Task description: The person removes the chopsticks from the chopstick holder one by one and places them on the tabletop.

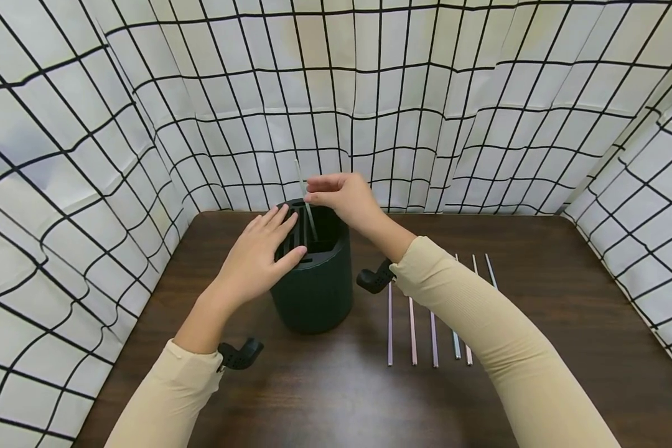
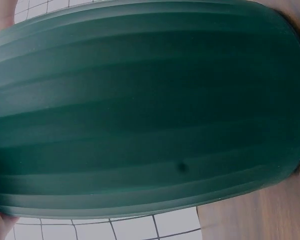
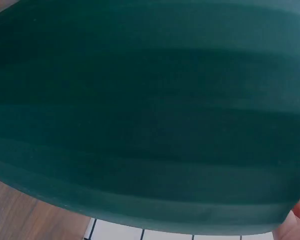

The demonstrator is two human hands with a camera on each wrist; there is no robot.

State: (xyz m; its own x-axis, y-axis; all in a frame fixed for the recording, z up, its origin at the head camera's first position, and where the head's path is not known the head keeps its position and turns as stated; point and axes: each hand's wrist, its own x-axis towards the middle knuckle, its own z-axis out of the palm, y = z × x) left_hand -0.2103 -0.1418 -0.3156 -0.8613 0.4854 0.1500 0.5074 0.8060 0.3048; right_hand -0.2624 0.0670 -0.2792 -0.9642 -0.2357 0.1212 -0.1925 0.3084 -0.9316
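Note:
A dark green round utensil holder [image 1: 313, 298] stands upright on the table, with a slotted black insert [image 1: 299, 231] in the left part of its top and a wide opening at the right. My left hand [image 1: 260, 255] rests on the insert and rim, fingers spread. Above the opening, my right hand [image 1: 347, 199] pinches a thin pale chopstick [image 1: 312, 223], tilted slightly, its lower end inside the holder. Ribbed green wall [image 2: 139, 100] fills most of the left wrist view; the right wrist view also shows mostly wall [image 3: 150, 125], with some fingertips [image 3: 294, 227] at the lower right.
Several pastel metallic chopsticks, among them a purple one [image 1: 390, 330] and a pink one [image 1: 413, 336], lie side by side right of the holder, partly under the right forearm. White grid-patterned curtains [image 1: 403, 124] enclose the dark wooden table [image 1: 336, 398].

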